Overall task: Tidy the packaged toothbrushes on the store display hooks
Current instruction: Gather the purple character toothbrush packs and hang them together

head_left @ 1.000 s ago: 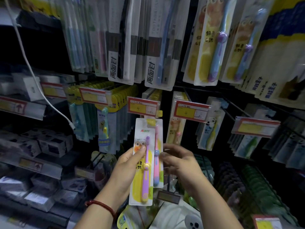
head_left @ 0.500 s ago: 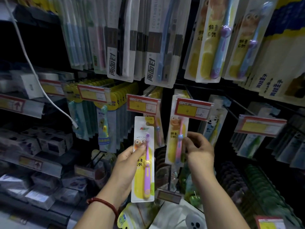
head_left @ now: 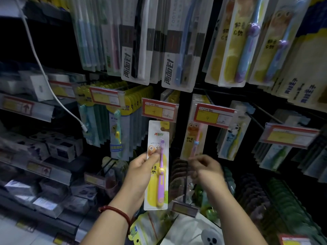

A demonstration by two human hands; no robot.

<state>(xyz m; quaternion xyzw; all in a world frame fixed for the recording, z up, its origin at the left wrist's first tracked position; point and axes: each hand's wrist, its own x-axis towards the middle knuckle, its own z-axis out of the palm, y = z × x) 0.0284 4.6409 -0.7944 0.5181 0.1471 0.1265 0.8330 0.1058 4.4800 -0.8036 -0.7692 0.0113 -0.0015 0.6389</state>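
Trailing down the shelving well to the left of the grip, a white cable (head_left: 53,96) plays no part in the work. A red cord bracelet (head_left: 115,212) sits on the wrist below the grip.

Left hand (head_left: 139,172): fingers curled behind the purple toothbrush pack (head_left: 159,184), thumb pressed across its front at about mid-height. The pack is pinched firmly and held off the display.

Pack attitude: long axis upright, leaning slightly, hang-hole end uppermost. The bulk of the card stands above the grip; the lower part hangs free beneath it.

Directly above the grip, the top edge of the pack comes just beneath a red and yellow price tag (head_left: 159,111). The hook behind that tag is hidden, so its tip cannot be confirmed.

To the right of the grip, a pink toothbrush pack (head_left: 193,142) hangs under the neighbouring tag (head_left: 213,117).

Right hand (head_left: 206,169): blurred, close under the pink pack's lower edge. Whether it pinches anything cannot be told.

Assessment: the left hand is the nearer to the target hook. The coming move likely calls for raising the pack along its own axis and threading the hole onto the hook behind the tag.
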